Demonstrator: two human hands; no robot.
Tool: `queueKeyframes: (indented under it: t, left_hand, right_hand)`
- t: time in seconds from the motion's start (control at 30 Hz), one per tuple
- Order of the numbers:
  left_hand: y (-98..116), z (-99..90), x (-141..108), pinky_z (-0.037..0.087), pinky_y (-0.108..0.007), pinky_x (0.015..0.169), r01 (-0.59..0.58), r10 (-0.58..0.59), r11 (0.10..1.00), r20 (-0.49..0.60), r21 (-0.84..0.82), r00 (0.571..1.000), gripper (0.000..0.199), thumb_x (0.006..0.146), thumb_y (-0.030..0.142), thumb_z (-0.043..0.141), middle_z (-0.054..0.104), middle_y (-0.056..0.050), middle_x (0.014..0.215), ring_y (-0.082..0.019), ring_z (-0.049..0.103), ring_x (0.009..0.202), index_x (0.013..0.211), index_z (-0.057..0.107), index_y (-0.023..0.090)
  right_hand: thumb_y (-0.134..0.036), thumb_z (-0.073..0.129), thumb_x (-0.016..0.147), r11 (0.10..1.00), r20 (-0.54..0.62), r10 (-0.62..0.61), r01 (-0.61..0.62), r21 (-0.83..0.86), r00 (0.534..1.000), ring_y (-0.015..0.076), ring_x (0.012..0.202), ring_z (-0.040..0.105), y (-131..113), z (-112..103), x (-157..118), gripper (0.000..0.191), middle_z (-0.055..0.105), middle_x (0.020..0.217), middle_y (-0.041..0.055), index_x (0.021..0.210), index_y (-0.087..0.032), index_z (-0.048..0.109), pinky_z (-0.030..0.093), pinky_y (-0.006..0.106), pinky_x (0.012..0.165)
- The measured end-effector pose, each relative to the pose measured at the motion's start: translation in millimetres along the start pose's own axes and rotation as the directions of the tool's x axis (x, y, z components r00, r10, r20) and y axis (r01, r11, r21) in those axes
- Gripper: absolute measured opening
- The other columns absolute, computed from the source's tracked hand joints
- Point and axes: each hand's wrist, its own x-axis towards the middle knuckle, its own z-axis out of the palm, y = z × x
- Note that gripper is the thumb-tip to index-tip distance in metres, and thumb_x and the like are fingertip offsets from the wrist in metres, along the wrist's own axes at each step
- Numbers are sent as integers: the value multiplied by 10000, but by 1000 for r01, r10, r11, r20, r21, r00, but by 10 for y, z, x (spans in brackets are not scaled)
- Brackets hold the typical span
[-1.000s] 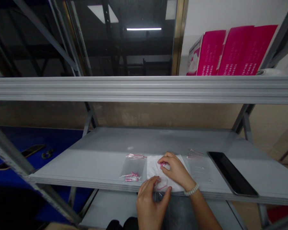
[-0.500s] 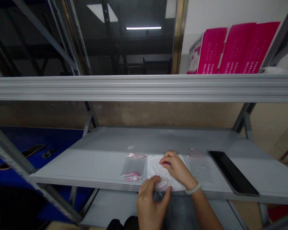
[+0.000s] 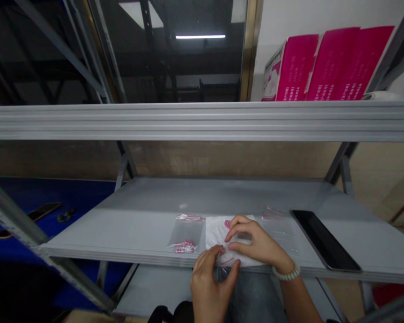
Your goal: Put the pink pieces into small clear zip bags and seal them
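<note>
A white cloth (image 3: pixel 214 231) lies near the shelf's front edge, with a small cluster of pink beads (image 3: pixel 227 224) at its top. My left hand (image 3: pixel 212 278) is at the cloth's front edge, its fingertips on a small clear bag (image 3: pixel 223 259) with a red line. Over the cloth is my right hand (image 3: pixel 252 240), thumb and fingers apart, with nothing visible between them. Left of the cloth rests a clear zip bag (image 3: pixel 187 233) holding pink beads (image 3: pixel 185 246). Another clear bag (image 3: pixel 281 231) lies right of the cloth, partly behind my right hand.
A dark tablet (image 3: pixel 325 240) lies on the grey shelf (image 3: pixel 148 202) at the right. Pink boxes (image 3: pixel 333 65) stand above the upper shelf beam (image 3: pixel 188 121). On a blue surface (image 3: pixel 87 193) at the left are a phone (image 3: pixel 45 211) and a beaded ring (image 3: pixel 65 216).
My right hand has come back toward me and right from the pink beads and its fingers have opened. The beads now show on the cloth. My left hand has hardly moved.
</note>
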Motion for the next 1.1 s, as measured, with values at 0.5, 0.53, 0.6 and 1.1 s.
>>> queueKeyframes:
  t: [0.5,0.53,0.6,1.1]
  left_hand:
    - [-10,2,-6,618,-378,679,5,-5,1000,-17,-3,1000,319,837,482,645,768,-95,846,-257,739,764,954,680,188]
    - [-8,-2,-4,618,-382,679,5,-5,1000,-7,-3,1000,319,838,480,644,768,-96,850,-259,739,769,960,678,187]
    - [-1,-11,0,617,-390,681,4,-4,1000,11,-2,1000,317,838,472,646,767,-97,861,-264,737,779,971,677,186]
    - [122,-98,4,609,-419,762,146,-129,958,84,-247,988,348,744,342,747,742,-97,951,-272,728,870,1034,612,206]
  right_hand:
    - [-82,661,760,941,-264,143,-213,-263,954,223,820,594,224,191,72,131,637,767,35,680,-186,669,438,352,796]
    - [-94,660,771,947,-253,138,-203,-249,957,213,814,599,185,177,58,123,639,772,31,692,-187,675,447,339,787]
    - [-118,674,777,968,-217,126,-168,-188,968,197,808,610,86,149,15,100,643,788,24,713,-192,693,462,310,763]
    - [-178,624,768,934,-251,304,-235,271,919,201,843,634,-286,245,-454,71,639,898,50,719,-215,659,511,296,684]
